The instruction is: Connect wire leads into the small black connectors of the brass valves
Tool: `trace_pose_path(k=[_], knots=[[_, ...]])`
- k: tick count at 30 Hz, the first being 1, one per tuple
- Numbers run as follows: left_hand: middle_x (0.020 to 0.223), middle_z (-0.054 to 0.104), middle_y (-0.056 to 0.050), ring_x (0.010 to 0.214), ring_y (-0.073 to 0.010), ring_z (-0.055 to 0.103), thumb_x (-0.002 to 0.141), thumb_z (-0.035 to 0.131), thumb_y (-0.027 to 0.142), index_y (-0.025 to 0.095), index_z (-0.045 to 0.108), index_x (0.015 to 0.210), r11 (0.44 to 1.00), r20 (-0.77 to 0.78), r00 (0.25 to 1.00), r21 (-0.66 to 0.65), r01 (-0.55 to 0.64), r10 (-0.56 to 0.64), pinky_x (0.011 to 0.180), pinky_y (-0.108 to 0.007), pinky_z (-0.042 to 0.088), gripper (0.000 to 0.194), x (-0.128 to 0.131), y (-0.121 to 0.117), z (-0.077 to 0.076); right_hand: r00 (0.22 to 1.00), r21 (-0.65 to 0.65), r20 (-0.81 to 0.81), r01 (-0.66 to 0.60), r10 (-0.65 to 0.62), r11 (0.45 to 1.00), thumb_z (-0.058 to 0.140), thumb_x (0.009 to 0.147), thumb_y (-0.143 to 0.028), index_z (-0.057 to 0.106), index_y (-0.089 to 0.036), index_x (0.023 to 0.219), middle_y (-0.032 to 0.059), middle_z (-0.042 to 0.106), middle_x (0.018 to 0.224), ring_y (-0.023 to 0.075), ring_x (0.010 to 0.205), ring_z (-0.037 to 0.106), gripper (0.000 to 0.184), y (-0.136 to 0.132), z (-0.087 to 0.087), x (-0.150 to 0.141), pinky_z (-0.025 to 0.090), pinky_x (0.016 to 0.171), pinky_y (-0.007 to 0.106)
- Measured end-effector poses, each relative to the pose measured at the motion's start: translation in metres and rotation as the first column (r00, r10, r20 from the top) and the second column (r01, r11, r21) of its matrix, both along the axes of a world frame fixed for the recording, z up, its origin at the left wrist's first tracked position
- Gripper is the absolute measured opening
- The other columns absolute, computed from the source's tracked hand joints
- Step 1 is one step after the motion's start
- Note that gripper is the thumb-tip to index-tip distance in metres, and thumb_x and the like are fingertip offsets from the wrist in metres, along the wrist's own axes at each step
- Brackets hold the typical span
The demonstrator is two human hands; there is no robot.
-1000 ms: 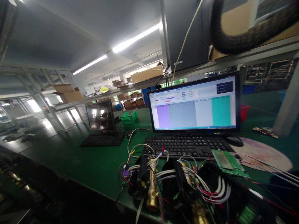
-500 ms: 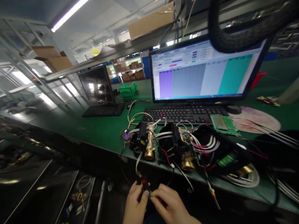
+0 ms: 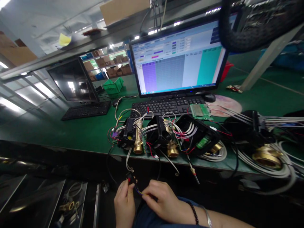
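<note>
My left hand [image 3: 125, 200] is closed on a small black part with a red spot [image 3: 131, 178], held in front of the bench edge. Thin wires, blue and yellow among them [image 3: 138, 190], run from that part to my right hand [image 3: 161, 198], whose thumb and forefinger pinch their ends. Just above, a grey cable end [image 3: 129, 164] hangs over the edge from the leftmost meter, a black housing [image 3: 128, 131] on a brass pipe body [image 3: 138, 139]. A second such meter [image 3: 159, 134] sits to its right.
An opened black housing with a green battery [image 3: 203, 142] and a large brass meter [image 3: 267, 156] with coiled cables lie farther right. Behind stand a keyboard [image 3: 163, 107], a lit monitor [image 3: 175, 69] and a dark monitor [image 3: 72, 82]. Metal trays with brass parts [image 3: 67, 205] are at lower left.
The view has swung right, so the bench things appear farther left. My right hand has drawn a little away from my left, and wires now show between them.
</note>
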State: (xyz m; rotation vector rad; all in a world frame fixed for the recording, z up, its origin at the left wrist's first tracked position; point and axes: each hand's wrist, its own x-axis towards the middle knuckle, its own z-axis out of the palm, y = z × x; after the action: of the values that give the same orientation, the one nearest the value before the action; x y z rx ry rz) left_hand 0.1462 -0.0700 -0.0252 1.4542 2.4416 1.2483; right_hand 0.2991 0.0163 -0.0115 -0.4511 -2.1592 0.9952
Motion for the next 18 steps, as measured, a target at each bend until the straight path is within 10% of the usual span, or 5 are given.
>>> trace_pose_path(k=[6, 9, 13, 15, 18], knots=[[0.089, 0.074, -0.012, 0.085, -0.0268, 0.070, 0.084, 0.044, 0.062, 0.015, 0.071, 0.092, 0.994, 0.013, 0.994, -0.037, -0.104, 0.104, 0.072, -0.035, 0.056, 0.055, -0.020, 0.000, 0.006, 0.928, 0.155, 0.111, -0.369, 0.355, 0.916, 0.050, 0.093, -0.037, 0.062, -0.019, 0.113, 0.0050, 0.072, 0.102, 0.0134, 0.087, 0.068, 0.029, 0.013, 0.026, 0.036, 0.049, 0.069, 0.019], [0.093, 0.073, -0.014, 0.090, -0.0288, 0.069, 0.083, 0.042, 0.065, 0.015, 0.070, 0.093, 0.989, 0.003, 0.989, -0.008, -0.146, 0.146, 0.076, -0.037, 0.056, 0.059, -0.023, -0.001, 0.003, 0.997, 0.356, -0.049, 0.078, -0.065, 0.931, 0.050, 0.092, -0.018, 0.059, -0.016, 0.112, 0.0059, 0.072, 0.097, 0.0123, 0.085, 0.067, 0.022, 0.028, 0.035, 0.069, 0.050, 0.074, 0.020], [0.092, 0.074, -0.013, 0.091, -0.0282, 0.069, 0.083, 0.045, 0.063, 0.016, 0.070, 0.094, 0.992, 0.035, 0.992, -0.002, -0.124, 0.124, 0.077, -0.037, 0.056, 0.055, -0.020, 0.002, -0.003, 0.761, 0.531, -0.090, 0.582, -0.642, 0.616, 0.058, 0.086, -0.013, 0.063, -0.014, 0.103, 0.0084, 0.071, 0.087, 0.0172, 0.077, 0.064, 0.018, 0.051, 0.030, 0.095, 0.050, 0.072, 0.029], [0.093, 0.074, -0.013, 0.090, -0.0284, 0.069, 0.083, 0.045, 0.062, 0.015, 0.070, 0.095, 0.995, 0.054, 0.994, -0.004, -0.097, 0.097, 0.076, -0.037, 0.056, 0.054, -0.018, 0.005, -0.003, 0.711, 0.576, -0.053, 0.595, -0.701, 0.561, 0.057, 0.087, -0.015, 0.065, -0.014, 0.100, 0.0087, 0.071, 0.087, 0.0191, 0.076, 0.064, 0.015, 0.059, 0.026, 0.096, 0.051, 0.071, 0.031], [0.094, 0.073, -0.013, 0.090, -0.0290, 0.069, 0.083, 0.046, 0.061, 0.015, 0.070, 0.095, 0.997, 0.077, 0.995, 0.000, -0.071, 0.071, 0.075, -0.038, 0.057, 0.053, -0.014, 0.007, -0.003, 0.760, 0.446, -0.086, 0.608, -0.644, 0.657, 0.052, 0.089, -0.014, 0.065, -0.016, 0.095, 0.0066, 0.070, 0.085, 0.0171, 0.076, 0.065, 0.015, 0.059, 0.032, 0.093, 0.053, 0.072, 0.029]])
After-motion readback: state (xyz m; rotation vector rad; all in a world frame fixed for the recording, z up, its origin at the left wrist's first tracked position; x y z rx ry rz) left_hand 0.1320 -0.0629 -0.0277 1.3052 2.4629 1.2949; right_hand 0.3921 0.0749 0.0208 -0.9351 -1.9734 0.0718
